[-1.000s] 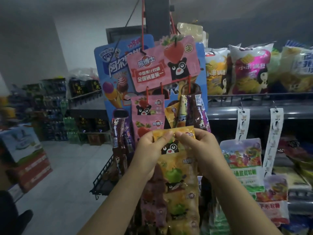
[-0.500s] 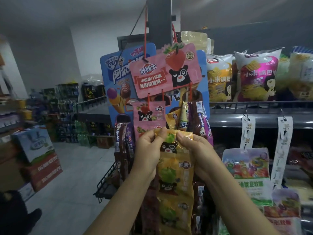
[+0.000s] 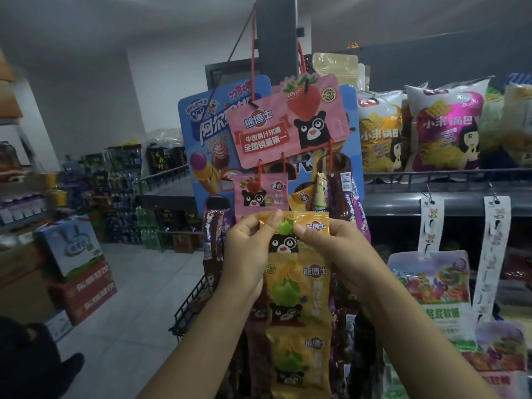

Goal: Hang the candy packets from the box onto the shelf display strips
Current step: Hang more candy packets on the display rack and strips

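Where shelf [image 3: 431, 201] ends, shop aisle w/ grey floor [image 3: 138, 298], stacked boxes [image 3: 77, 272].

1. A grey shelf [image 3: 449, 201] ran to the right of the right hand [image 3: 339, 254] and above it, carrying snack bags [image 3: 443, 125] upright behind a low rail.
2. White display strips [image 3: 493, 251] hung from the shelf's front edge, right of that hand.
3. The floor [image 3: 138, 298], left of the left hand [image 3: 247, 254] and below it, bore stacked cartons [image 3: 77, 272].
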